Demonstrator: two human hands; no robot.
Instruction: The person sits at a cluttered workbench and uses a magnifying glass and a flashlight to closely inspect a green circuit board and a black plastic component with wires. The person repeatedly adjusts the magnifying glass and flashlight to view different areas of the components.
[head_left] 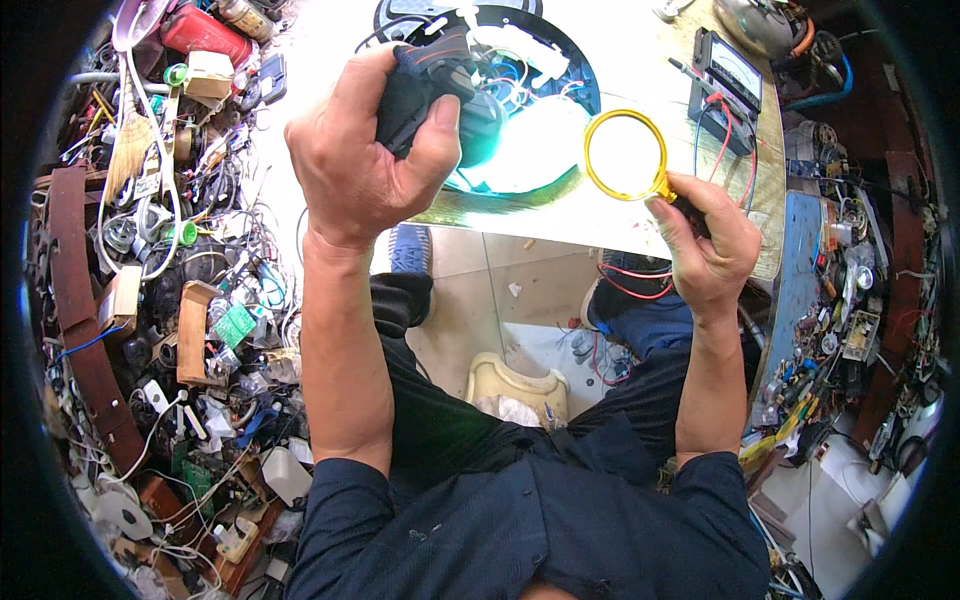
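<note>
My left hand (365, 150) grips a dark bundled object (420, 75), perhaps a device with a strap, over a round dark appliance base (575, 80) with exposed wires and white plastic parts. A bright cyan-white glow (520, 155) covers the base's lower part, hiding its detail. My right hand (705, 230) holds a yellow-rimmed magnifying glass (625, 115) by its handle, beside the base at the table's front edge (530, 220).
An analog meter (725, 75) with red and black leads lies at the back right, near a metal kettle-like vessel (750, 25). Dense piles of parts, cables and boxes (210, 320) crowd both sides. A plastic stool (515, 385) stands between my legs.
</note>
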